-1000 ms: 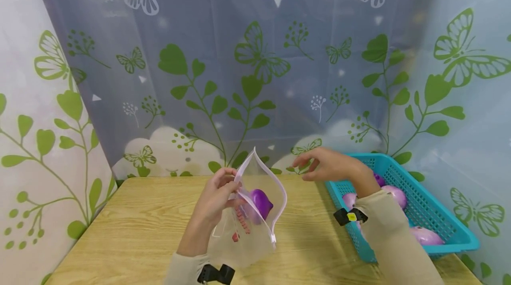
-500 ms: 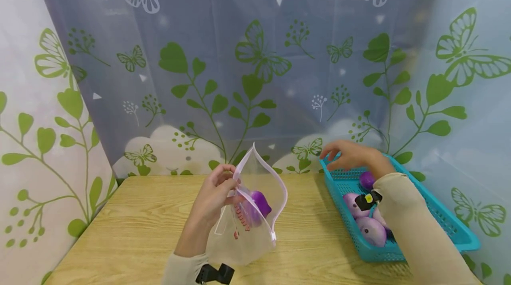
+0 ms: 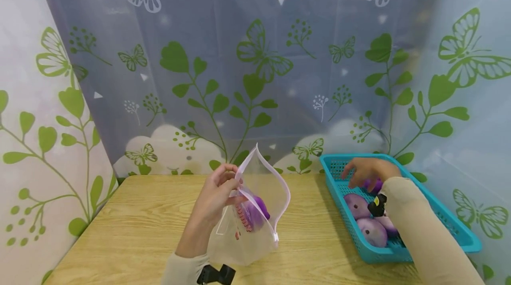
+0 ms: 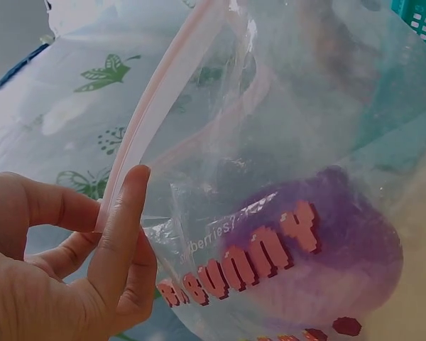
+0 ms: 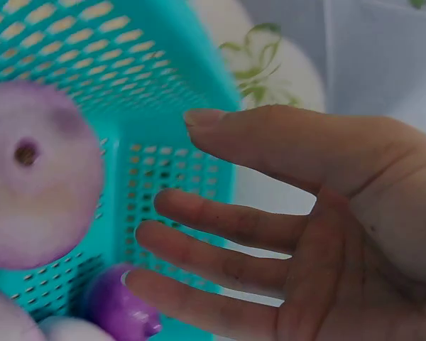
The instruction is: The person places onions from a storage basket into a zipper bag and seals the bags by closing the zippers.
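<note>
My left hand [image 3: 215, 194] pinches the pale pink zip edge of a clear zip bag [image 3: 239, 251] between thumb and fingers. The bag's mouth gapes open. Inside it rests a purple onion [image 4: 319, 241], seen through the plastic behind red lettering. My right hand [image 3: 369, 172] is over the far end of a turquoise basket [image 3: 379, 256], holding nothing. Its fingers are spread and nearly straight in the right wrist view, close to a small dark purple onion [image 5: 117, 302]; whether they touch it I cannot tell. Paler purple onions [image 3: 371, 232] lie nearer in the basket.
A wooden table [image 3: 131, 223] carries the basket at its right side. Behind and at both sides hangs a patterned curtain [image 3: 303, 68] with butterflies and leaves. My right sleeve [image 3: 423, 223] covers part of the basket.
My right hand has moved right, from beside the bag to over the basket, then lowered into its far end. My left hand keeps its pinch on the bag; the onion inside has settled slightly lower.
</note>
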Action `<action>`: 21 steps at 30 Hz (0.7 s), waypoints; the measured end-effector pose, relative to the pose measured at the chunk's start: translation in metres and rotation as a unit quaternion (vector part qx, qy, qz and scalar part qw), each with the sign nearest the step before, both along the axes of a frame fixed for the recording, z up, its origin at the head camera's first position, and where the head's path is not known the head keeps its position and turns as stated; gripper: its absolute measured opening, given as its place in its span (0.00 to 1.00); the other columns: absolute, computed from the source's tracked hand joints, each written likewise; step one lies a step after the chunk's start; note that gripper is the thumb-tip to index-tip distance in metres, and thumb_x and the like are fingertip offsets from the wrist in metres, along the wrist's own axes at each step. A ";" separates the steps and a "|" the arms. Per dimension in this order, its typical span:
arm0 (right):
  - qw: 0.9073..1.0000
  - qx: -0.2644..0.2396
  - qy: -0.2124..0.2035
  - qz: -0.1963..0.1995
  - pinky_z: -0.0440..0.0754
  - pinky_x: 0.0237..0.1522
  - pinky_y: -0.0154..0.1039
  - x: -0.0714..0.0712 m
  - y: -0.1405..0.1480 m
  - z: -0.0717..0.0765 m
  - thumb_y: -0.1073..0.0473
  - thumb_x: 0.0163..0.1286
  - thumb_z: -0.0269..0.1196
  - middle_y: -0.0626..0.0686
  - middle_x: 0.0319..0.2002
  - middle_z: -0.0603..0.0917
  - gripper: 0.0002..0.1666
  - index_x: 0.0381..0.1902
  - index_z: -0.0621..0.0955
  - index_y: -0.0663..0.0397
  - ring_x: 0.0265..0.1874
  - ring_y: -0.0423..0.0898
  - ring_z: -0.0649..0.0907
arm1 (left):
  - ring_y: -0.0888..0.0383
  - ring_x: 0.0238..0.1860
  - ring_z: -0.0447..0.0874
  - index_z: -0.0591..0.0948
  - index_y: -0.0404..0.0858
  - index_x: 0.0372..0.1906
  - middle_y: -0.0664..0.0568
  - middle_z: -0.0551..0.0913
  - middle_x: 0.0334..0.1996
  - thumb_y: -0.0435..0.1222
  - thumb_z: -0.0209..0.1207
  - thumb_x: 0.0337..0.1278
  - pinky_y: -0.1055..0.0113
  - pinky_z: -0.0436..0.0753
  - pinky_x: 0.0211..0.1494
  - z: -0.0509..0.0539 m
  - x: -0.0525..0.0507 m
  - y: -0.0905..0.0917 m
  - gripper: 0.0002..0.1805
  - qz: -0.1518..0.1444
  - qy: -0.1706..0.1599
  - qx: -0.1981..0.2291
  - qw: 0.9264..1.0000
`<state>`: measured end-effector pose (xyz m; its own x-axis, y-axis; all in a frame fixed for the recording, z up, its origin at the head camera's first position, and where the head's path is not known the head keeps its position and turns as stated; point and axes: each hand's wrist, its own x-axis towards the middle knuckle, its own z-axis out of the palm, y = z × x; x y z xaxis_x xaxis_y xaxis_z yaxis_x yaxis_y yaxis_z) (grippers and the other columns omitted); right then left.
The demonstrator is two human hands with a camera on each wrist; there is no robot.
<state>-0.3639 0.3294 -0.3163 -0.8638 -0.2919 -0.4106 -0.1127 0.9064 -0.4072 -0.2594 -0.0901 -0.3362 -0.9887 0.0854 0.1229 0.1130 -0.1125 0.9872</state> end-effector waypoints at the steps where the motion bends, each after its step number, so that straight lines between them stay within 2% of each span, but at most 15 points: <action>1: 1.000 0.004 -0.003 -0.013 0.92 0.45 0.49 0.001 0.002 -0.004 0.60 0.68 0.68 0.65 0.59 0.80 0.28 0.66 0.78 0.55 0.53 0.56 0.83 | 0.54 0.38 0.81 0.75 0.34 0.50 0.49 0.77 0.37 0.23 0.52 0.66 0.68 0.92 0.35 0.000 0.000 0.001 0.11 0.000 0.000 -0.001 1.000; 4: 0.999 0.012 -0.008 -0.052 0.91 0.43 0.47 0.003 0.008 -0.012 0.58 0.65 0.70 0.66 0.58 0.80 0.29 0.64 0.80 0.48 0.55 0.58 0.82 | 0.53 0.39 0.80 0.75 0.33 0.51 0.48 0.78 0.38 0.23 0.52 0.67 0.69 0.92 0.35 -0.001 0.001 0.003 0.12 0.000 -0.001 -0.004 1.000; 8: 0.997 0.005 -0.023 -0.075 0.91 0.42 0.48 0.005 0.013 -0.020 0.60 0.62 0.71 0.68 0.56 0.79 0.29 0.63 0.81 0.48 0.54 0.60 0.81 | 0.53 0.38 0.81 0.76 0.33 0.50 0.48 0.78 0.38 0.23 0.53 0.66 0.70 0.91 0.33 -0.003 0.000 0.007 0.11 0.003 -0.003 -0.008 1.000; 13: 0.997 -0.004 -0.041 -0.064 0.92 0.46 0.50 0.002 0.019 -0.025 0.62 0.62 0.71 0.67 0.54 0.81 0.29 0.63 0.80 0.52 0.55 0.62 0.83 | 0.54 0.36 0.80 0.76 0.31 0.49 0.48 0.77 0.37 0.23 0.52 0.65 0.69 0.91 0.32 -0.008 -0.002 0.014 0.11 0.004 -0.003 -0.014 1.000; 21: 0.996 -0.025 -0.071 -0.055 0.92 0.46 0.50 -0.002 0.027 -0.034 0.62 0.62 0.72 0.65 0.54 0.81 0.30 0.63 0.80 0.56 0.52 0.57 0.84 | 0.55 0.37 0.78 0.75 0.29 0.50 0.47 0.76 0.38 0.23 0.52 0.69 0.62 0.94 0.35 -0.020 -0.006 0.023 0.08 -0.003 0.000 -0.027 1.000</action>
